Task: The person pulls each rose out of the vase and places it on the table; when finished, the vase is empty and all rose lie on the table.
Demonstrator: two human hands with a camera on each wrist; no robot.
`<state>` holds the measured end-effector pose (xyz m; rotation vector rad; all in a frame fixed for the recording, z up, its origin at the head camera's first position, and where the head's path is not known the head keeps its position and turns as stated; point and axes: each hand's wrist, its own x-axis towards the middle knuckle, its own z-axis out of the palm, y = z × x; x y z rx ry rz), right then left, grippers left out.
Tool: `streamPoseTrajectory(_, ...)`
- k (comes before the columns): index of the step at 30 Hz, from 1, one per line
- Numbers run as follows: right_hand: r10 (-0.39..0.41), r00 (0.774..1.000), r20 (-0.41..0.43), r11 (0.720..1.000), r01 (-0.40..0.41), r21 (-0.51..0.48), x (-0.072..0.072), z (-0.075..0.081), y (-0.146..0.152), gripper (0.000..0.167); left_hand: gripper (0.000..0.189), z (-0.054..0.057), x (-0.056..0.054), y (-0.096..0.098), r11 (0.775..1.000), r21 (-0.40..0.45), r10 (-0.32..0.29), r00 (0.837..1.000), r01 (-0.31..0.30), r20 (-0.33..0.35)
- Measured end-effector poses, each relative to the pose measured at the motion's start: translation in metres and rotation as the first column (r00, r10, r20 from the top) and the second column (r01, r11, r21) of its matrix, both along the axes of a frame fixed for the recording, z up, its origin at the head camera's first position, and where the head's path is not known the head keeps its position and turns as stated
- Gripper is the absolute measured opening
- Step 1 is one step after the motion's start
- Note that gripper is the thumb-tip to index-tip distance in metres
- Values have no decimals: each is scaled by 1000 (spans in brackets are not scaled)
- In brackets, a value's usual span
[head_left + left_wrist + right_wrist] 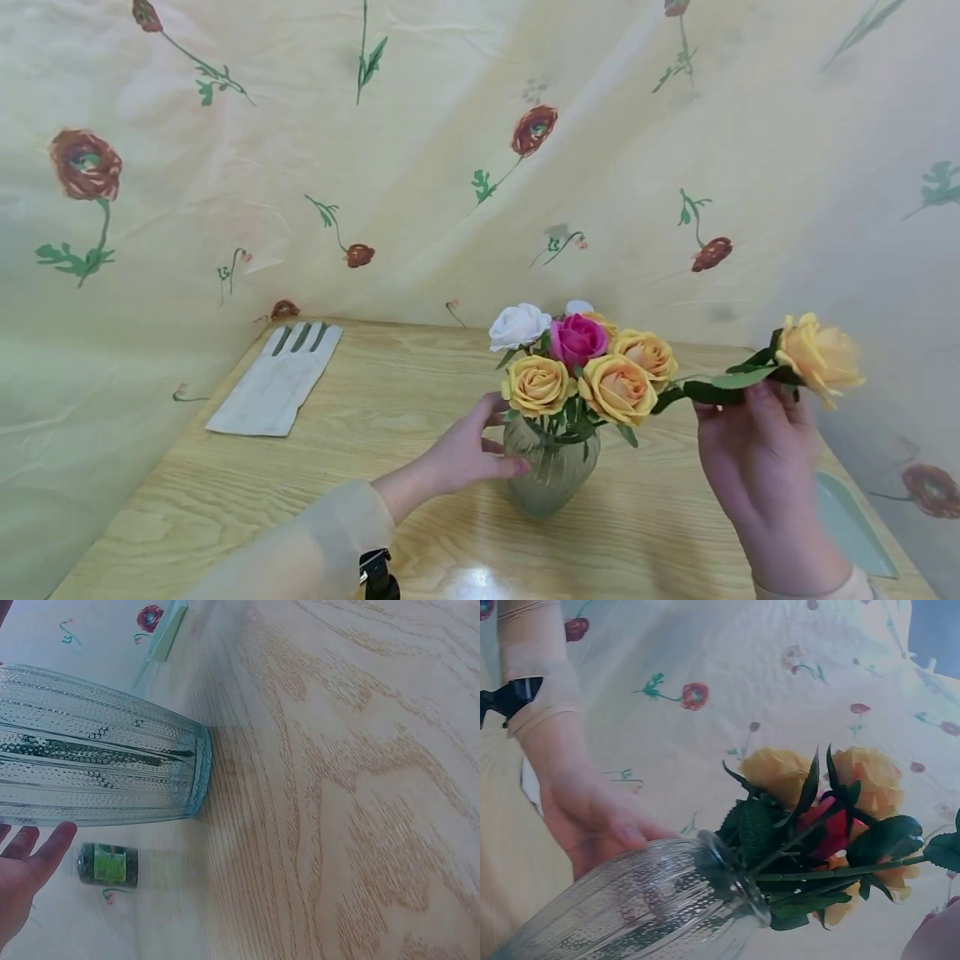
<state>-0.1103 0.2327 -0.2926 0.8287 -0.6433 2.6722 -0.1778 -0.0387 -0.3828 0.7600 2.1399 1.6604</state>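
Observation:
A clear ribbed glass vase [551, 475] stands upright on the wooden table, filled with roses: a white rose [519, 326], a magenta rose [579, 340] and several yellow ones [538, 385]. My left hand [476, 450] holds the vase at its left side, thumb on the front and fingers toward the back. To the right of the bouquet, my right hand [765, 450] pinches another yellow rose [821, 358] just below its bloom. That rose lies tilted almost level, and its leafy stem [840, 871] runs to the vase mouth in the right wrist view.
A white flat piece [277, 387] with three dark strips lies at the table's back left. A pale green tray [855, 525] sits at the right edge. The left wrist view shows a dark jar [110, 865] with a green label. Flower-printed sheeting [420, 167] encloses the table.

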Motion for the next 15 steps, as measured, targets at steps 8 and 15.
streamPoseTrajectory(8, 38, 991, 126, 988, -19, -153, -5, 8, 14, 25, 77, 1, 0, 0, 1000, -11, 11, 1000, -11, 13)
streamPoseTrajectory(15, 65, 985, 162, 974, -27, -225, -9, 7, 23, 22, 77, 0, 0, 1, 1000, -1, 3, 1000, -3, 2)
